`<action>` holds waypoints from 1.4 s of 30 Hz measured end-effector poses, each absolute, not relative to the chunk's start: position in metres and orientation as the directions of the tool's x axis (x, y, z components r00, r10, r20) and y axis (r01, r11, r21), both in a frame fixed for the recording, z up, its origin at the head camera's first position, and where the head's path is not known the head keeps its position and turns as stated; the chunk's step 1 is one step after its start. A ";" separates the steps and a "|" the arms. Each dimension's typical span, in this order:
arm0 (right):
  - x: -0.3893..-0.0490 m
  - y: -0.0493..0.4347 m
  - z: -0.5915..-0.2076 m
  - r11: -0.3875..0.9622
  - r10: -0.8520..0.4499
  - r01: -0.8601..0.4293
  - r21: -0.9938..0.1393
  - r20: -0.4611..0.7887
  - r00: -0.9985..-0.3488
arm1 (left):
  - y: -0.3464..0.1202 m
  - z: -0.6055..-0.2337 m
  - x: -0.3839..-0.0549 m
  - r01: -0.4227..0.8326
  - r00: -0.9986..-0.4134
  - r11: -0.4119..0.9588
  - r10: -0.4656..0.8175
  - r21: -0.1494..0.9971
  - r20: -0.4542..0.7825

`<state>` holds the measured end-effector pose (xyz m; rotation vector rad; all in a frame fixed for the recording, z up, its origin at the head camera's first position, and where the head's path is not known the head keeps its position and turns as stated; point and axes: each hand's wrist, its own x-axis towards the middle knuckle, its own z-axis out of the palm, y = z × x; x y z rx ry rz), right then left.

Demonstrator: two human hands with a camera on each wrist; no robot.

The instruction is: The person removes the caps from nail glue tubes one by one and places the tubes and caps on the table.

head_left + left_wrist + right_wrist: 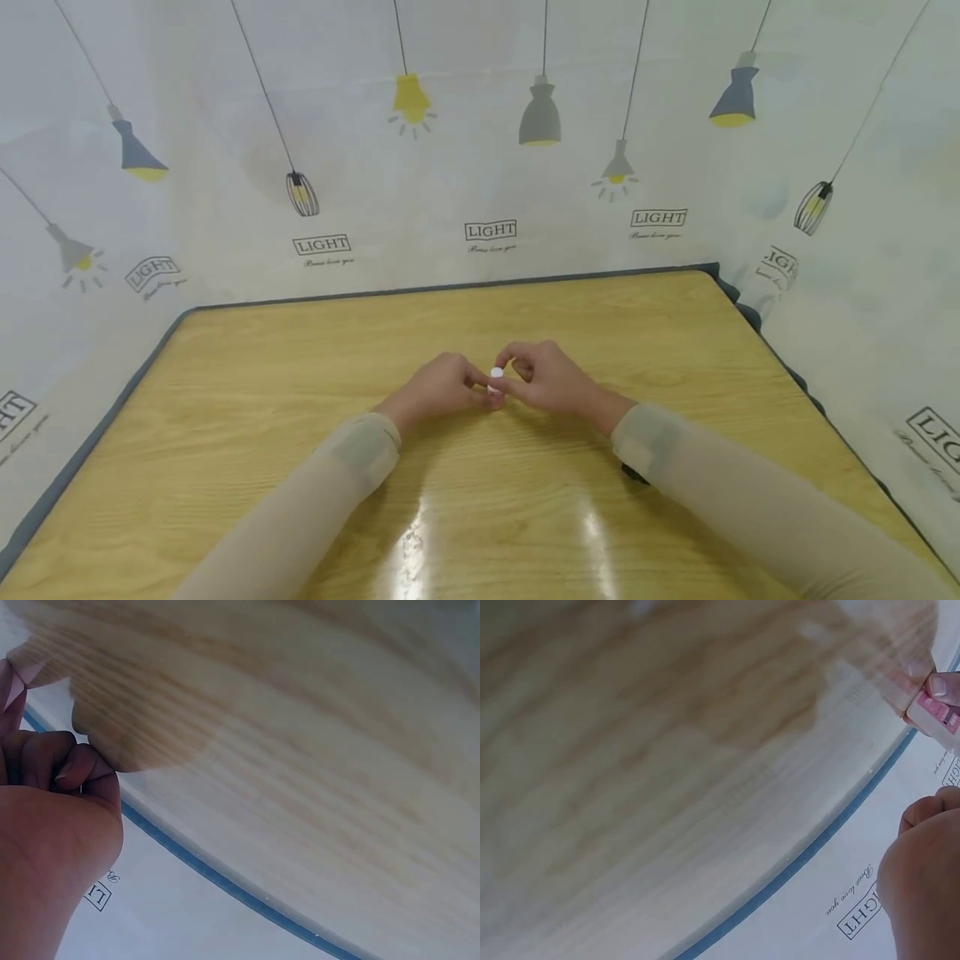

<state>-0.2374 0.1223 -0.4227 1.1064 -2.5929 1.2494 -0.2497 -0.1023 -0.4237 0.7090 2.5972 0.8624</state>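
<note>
Left hand [441,385]: drawn nearly closed, with the lower body of a small bottle [496,402] pinched between thumb and fingers
Right hand [551,379]: the white cap [497,372] of the bottle is held between thumb and curled forefinger, with only a narrow gap left between the tips
Bottle position: found between the two hands at the fingertips, touched from both sides, upright, with its base at the table [262,400]
Cap position: seen at the top of the bottle, above the left fingertips; how firmly it is seated cannot be told
Bottle label: a pink label [936,711] is shown in the right wrist view, partly cut off by the picture's edge, with a thumb pressed just beside it
Bottle contents: cannot be made out, since much of the body is covered by fingers and label
Sleeves: both forearms are covered by pale sleeves [292,508]
Table edge: bordered by a dark blue strip [420,289]
Wall covering: hanging lamps and the word LIGHT are printed on the pale wall covering [420,192]
</note>
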 end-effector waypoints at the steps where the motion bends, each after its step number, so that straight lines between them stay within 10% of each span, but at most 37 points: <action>1: -0.237 0.122 -0.423 0.410 -0.582 -0.627 -0.662 0.340 -0.739 | -0.103 -0.425 -0.250 0.356 -0.828 0.694 0.545 0.626 -0.133; 21: -0.235 0.124 -0.422 0.532 -0.502 -0.546 -0.647 0.279 -0.819 | -0.099 -0.426 -0.251 0.343 -0.830 0.707 0.536 0.618 -0.152; 42: -0.239 0.121 -0.416 0.437 -0.588 -0.609 -0.662 0.302 -0.750 | -0.104 -0.423 -0.251 0.334 -0.837 0.692 0.529 0.639 -0.135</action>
